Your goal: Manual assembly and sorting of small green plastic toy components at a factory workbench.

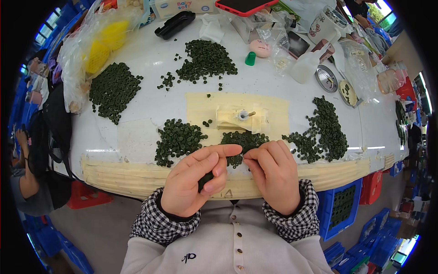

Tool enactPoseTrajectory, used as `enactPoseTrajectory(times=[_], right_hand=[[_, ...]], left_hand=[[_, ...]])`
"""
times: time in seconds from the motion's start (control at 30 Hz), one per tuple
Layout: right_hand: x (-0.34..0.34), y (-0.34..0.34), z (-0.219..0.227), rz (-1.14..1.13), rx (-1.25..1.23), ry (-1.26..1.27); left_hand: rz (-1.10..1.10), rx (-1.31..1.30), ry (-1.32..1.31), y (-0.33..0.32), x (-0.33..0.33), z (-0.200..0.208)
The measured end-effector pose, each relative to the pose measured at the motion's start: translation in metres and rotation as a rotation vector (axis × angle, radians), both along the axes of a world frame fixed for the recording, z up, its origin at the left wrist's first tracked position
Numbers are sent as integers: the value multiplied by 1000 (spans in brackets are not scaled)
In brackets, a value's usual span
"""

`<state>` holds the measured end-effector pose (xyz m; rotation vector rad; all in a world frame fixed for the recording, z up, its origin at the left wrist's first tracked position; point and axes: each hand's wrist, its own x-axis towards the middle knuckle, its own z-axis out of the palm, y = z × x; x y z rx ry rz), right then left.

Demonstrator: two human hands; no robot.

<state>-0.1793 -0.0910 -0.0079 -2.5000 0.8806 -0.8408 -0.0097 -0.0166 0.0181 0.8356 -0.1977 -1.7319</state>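
Observation:
My left hand (194, 180) is curled over the table's near edge and holds a clump of small dark green rubber rings (205, 179) in its palm. My right hand (273, 171) is beside it, fingers bent, thumb and forefinger pinched close to the left forefinger tip; whether a ring sits between them is hidden. Just beyond the hands lies a pile of the same green rings (244, 139). Behind that pile a small taped block with a short metal pin (246, 115) stands on a yellowish taped patch (273, 107).
More green ring piles lie at left (113, 90), centre left (178, 139), back (205, 58) and right (324, 130). The white table (146, 107) carries plastic bags (98, 43), a phone (244, 5), a white bottle (306, 66) and a tin (326, 78). Blue crates (340, 208) stand below right. Another person sits at far left (27, 178).

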Motion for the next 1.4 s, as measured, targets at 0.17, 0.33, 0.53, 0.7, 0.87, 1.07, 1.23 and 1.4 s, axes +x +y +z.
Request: enactPoseTrajectory(times=[0.17, 0.33, 0.53, 0.7, 0.87, 1.07, 1.23, 1.4], right_hand=[[4, 0, 1, -34, -32, 0], [0, 4, 1, -93, 68, -118], [-2, 5, 5, -105, 127, -204], [-2, 4, 7, -108, 154, -241], [-3, 5, 6, -127, 204, -233], [-2, 4, 5, -122, 186, -250], [-4, 5, 4, -121, 162, -219], [-3, 4, 6, -136, 123, -252]], left_hand=[[9, -75, -29, 3, -2, -10], [-23, -138, -10, 6, 2, -20], [16, -88, -29, 3, -1, -15], [-13, -156, -34, 5, 3, -15], [37, -236, 33, 7, 4, -27], [50, -158, -23, 6, 6, -27], [28, -129, -93, 3, 6, -21], [26, -137, -91, 2, 4, -22]])
